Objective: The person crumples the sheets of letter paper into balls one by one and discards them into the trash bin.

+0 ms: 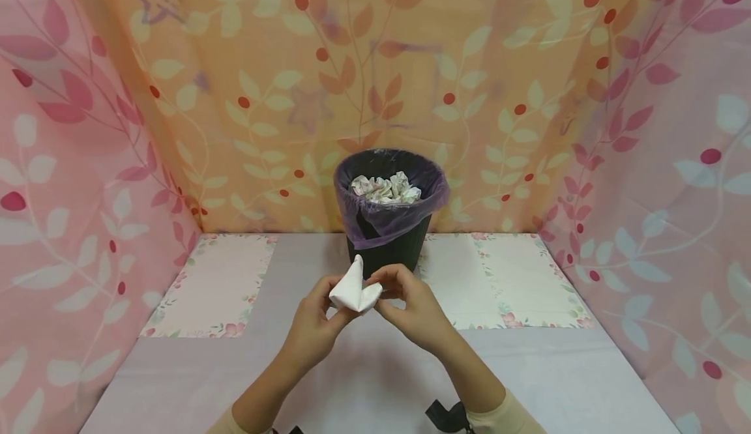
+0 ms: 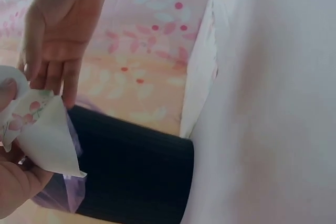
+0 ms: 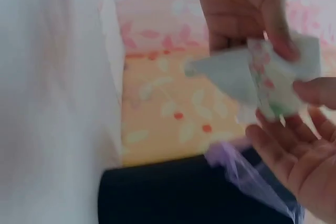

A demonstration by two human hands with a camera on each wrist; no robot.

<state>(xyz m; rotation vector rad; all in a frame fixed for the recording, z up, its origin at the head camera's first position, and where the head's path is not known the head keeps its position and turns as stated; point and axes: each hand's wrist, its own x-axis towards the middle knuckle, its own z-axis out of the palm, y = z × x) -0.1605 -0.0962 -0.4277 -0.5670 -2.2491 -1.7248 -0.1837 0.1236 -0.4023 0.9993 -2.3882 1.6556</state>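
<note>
A piece of white paper (image 1: 354, 290), folded into a pointed shape with a floral-printed patch, is held up between both hands. My left hand (image 1: 313, 320) grips it from the left, its thumb lying across the paper (image 3: 273, 74) in the right wrist view. From the other side my right hand (image 1: 413, 307) takes hold of the paper's edge, with the thumb on one face and fingertips at the lower edge. Just beyond the hands stands a black bin (image 1: 390, 258) lined with a purple bag (image 1: 387, 225). Crumpled floral paper (image 1: 384, 189) fills its upper part.
One floral-bordered sheet (image 1: 205, 284) lies flat on the left of the pale table (image 1: 364, 388). To the right lie a sheet (image 1: 457, 290) beside the bin and another sheet (image 1: 534, 281). Patterned curtains (image 1: 264, 62) enclose the table at the back and sides.
</note>
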